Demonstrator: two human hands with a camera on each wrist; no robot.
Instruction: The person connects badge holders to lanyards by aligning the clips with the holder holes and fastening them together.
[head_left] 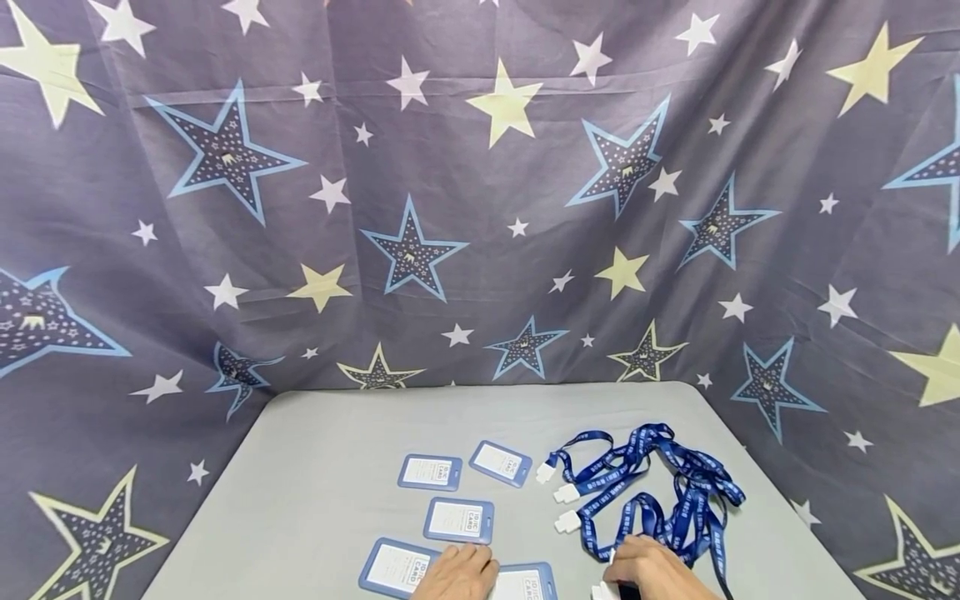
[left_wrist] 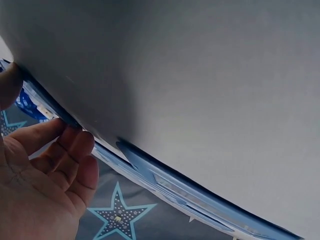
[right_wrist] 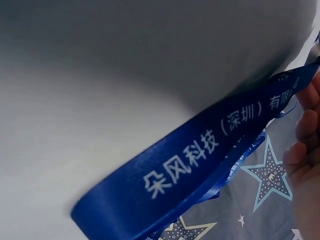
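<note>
The left hand [head_left: 454,573] lies back upward at the counter's [head_left: 300,492] near side, fingers bent, its grip pinching a blue card holder [head_left: 525,587] by the edges, thumb set apart from the fingertips. The right hand [head_left: 654,568] angles in from the lower right, knuckles bent, its grip closed on a blue lanyard [right_wrist: 200,145] near a white clip [head_left: 604,592]. Four other holders [head_left: 459,520] lie around and beyond the left hand; tangled lanyards [head_left: 693,500] lie beyond the right.
</note>
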